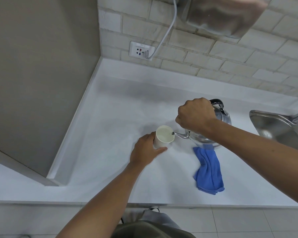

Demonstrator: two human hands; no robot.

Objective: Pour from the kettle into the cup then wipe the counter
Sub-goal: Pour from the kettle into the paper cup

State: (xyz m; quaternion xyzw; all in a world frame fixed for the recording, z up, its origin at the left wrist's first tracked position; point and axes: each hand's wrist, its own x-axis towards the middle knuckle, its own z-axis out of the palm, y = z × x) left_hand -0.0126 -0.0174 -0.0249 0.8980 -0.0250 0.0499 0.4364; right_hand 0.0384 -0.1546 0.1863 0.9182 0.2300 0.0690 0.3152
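Observation:
A white cup (163, 136) stands on the white counter (120, 114), and my left hand (145, 150) is wrapped around its near left side. A shiny steel kettle (205, 134) is tilted to the left, its spout tip over the cup's right rim. My right hand (195, 115) is closed on the kettle's handle from above; the black end of the handle shows behind it. The cup holds pale liquid. A crumpled blue cloth (208, 170) lies on the counter just in front of the kettle, untouched.
A steel sink (275, 126) is set into the counter at the right. A wall socket (141, 51) with a white cable plugged in sits on the brick back wall. A metal unit (227, 14) hangs above. A grey panel walls off the left side.

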